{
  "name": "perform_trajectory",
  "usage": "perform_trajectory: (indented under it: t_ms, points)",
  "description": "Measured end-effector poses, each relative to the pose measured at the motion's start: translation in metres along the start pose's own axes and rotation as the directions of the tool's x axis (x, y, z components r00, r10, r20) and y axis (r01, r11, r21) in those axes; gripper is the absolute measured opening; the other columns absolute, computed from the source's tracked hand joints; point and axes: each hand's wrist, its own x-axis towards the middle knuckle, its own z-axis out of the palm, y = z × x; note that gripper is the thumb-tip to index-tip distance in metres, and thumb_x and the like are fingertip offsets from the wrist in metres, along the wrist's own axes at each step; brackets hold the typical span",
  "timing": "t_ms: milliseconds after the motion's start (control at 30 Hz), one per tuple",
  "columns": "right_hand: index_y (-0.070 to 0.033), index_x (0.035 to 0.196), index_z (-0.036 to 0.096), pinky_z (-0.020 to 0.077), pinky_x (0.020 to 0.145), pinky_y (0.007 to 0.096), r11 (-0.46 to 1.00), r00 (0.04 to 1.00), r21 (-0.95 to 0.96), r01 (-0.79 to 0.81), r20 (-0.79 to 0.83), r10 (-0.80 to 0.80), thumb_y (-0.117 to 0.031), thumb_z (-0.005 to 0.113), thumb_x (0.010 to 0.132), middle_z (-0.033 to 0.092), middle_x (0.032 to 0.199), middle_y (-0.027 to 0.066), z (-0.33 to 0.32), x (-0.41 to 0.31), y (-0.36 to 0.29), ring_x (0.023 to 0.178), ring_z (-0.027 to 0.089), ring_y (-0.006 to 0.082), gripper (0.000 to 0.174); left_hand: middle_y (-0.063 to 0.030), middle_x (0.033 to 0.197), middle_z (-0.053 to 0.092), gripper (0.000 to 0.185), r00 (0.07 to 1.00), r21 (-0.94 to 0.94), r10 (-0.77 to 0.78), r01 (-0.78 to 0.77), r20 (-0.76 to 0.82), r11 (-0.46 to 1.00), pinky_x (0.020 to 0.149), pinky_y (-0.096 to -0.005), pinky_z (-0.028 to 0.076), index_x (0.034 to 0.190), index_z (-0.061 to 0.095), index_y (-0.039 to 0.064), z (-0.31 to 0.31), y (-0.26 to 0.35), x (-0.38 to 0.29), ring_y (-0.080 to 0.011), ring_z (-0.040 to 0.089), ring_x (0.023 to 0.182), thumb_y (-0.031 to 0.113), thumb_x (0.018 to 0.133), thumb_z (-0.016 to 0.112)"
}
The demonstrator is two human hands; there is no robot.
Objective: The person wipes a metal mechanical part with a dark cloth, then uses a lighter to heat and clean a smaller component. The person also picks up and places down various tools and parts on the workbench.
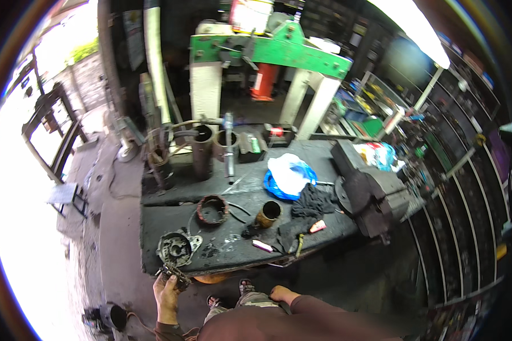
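My left hand (166, 294) grips a dark, dirty metal part (177, 276), perhaps an alternator component, at the bench's near left corner. Just beyond it an open cast-metal alternator housing (175, 249) lies on the dark workbench (162, 217). Behind that housing, to its right, is a reddish wound stator ring (212, 210). A brownish metal cylinder (269, 213) stands further right. Low in front of my body, beside my thigh, my right hand (279, 294) has its fingers curled; whether anything is inside them is hidden.
A large bench vise (371, 196) is mounted at the right. Black rags (309, 202), a white and blue plastic bag (288, 174) and small tubes lie on the bench. Tall metal containers (202, 153) stand at its back left. A green and white press frame (273, 51) rises behind.
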Motion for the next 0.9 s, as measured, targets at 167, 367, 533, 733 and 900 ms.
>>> perform_trajectory:
  t_ms: [167,367,533,733,900]
  points:
    - [-0.007,0.107,0.079,0.0552,0.092,0.0476,0.987,0.979,0.154,0.034,-0.205,-0.001,-0.032,0.063,0.086,0.076,0.107,0.0210,-0.011,-0.012,0.000,0.102,0.071,0.0408,0.037,-0.0104,0.100,0.070,0.025,0.960,0.044,-0.178,0.172,0.218,0.984,0.074,-0.0421,0.064,0.117,0.059,0.001,0.054,-0.031,0.014,-0.0237,0.072,0.083,0.010,0.095,0.065]
    - [-0.007,0.113,0.077,0.0535,0.097,0.0467,0.879,0.948,0.474,0.042,-0.298,0.116,-0.028,0.065,0.085,0.074,0.115,0.0230,0.002,-0.041,0.019,0.112,0.068,0.0398,0.037,-0.0055,0.098,0.065,0.026,0.866,0.282,-0.257,0.142,0.429,0.949,0.075,-0.0338,0.057,0.118,0.059,0.000,0.139,-0.057,0.021,-0.0182,0.066,0.084,0.009,0.094,0.067]
    - [-0.005,0.110,0.078,0.0550,0.095,0.0475,0.643,0.804,0.746,-0.172,-0.270,0.529,-0.027,0.066,0.087,0.074,0.113,0.0228,0.048,-0.090,0.067,0.108,0.070,0.0393,0.034,-0.0010,0.088,0.058,0.014,0.719,0.387,-0.387,0.176,0.577,0.905,0.065,-0.0311,0.054,0.109,0.059,0.006,0.204,-0.078,0.034,-0.0123,0.056,0.071,0.010,0.098,0.065]
    - [0.000,0.100,0.078,0.0569,0.089,0.0477,0.162,0.494,0.980,-0.115,-0.085,0.865,-0.028,0.062,0.087,0.075,0.103,0.0246,0.202,-0.156,0.065,0.100,0.072,0.0417,0.034,0.0023,0.082,0.054,0.028,0.306,0.672,-0.680,0.148,0.667,0.726,0.058,-0.0262,0.047,0.118,0.056,0.006,0.235,-0.110,0.030,-0.0098,0.051,0.063,0.014,0.096,0.071]
    - [-0.003,0.090,0.078,0.0570,0.082,0.0497,0.602,0.706,0.641,-0.476,-0.130,0.696,-0.028,0.064,0.089,0.075,0.097,0.0220,0.394,-0.137,-0.022,0.093,0.073,0.0414,0.028,0.0031,0.074,0.054,0.021,0.251,0.739,-0.713,-0.012,0.654,0.674,0.052,-0.0297,0.047,0.102,0.055,0.013,0.252,-0.146,-0.005,-0.0097,0.051,0.058,0.019,0.094,0.073]
